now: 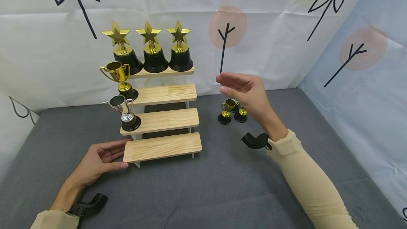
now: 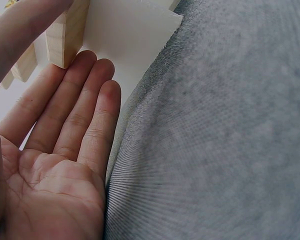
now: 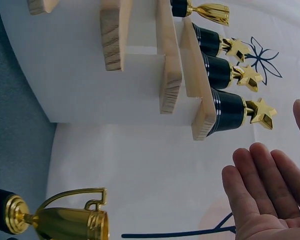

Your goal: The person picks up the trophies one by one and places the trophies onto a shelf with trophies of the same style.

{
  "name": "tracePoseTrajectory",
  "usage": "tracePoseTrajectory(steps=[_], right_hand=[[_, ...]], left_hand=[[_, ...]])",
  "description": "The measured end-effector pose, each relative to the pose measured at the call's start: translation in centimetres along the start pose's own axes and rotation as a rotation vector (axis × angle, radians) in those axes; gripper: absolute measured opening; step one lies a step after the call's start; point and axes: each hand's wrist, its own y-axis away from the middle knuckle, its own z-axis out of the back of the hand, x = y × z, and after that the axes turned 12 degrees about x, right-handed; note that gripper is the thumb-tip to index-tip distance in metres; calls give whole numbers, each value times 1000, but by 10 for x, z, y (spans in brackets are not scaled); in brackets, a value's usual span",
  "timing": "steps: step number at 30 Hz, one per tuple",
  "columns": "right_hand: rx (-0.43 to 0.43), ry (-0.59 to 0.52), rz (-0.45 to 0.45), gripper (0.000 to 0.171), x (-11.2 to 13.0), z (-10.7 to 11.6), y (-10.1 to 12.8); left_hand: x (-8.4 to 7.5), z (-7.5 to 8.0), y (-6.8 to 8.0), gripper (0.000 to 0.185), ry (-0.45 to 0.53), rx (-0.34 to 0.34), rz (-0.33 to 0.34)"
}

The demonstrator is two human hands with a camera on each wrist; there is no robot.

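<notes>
Left hand steadies the wooden stand while the right hovers empty above the loose cups.

The left hand [image 1: 100, 161] lies on the grey cloth [image 1: 222, 186] with straight, relaxed fingers [image 2: 97, 100] and thumb against the left end of the lowest step of the tiered wooden stand [image 1: 163, 146], gripping nothing. The right hand [image 1: 246, 93] hangs in the air to the right of the stand, fingers extended and loose, holding nothing. Just below and slightly behind it two small gold cup trophies [image 1: 226, 110] stand upright on the cloth, near each other and well apart from the stand; the right hand is by far the nearer to them. On the stand a silver cup [image 1: 122, 110] and a gold cup [image 1: 118, 75] occupy the left ends of two steps, and three star trophies [image 1: 149, 47] line the top.
</notes>
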Motion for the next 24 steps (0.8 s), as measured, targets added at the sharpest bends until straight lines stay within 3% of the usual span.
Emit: tracePoseTrajectory(steps=[18,24], right_hand=[[-31,41,-96,46,-18,4,37],[-13,61,-91,45,-26,5,45]], left_hand=[[1,0,-1,66,10,0,-11],[1,0,0,66,12,7,-13]])
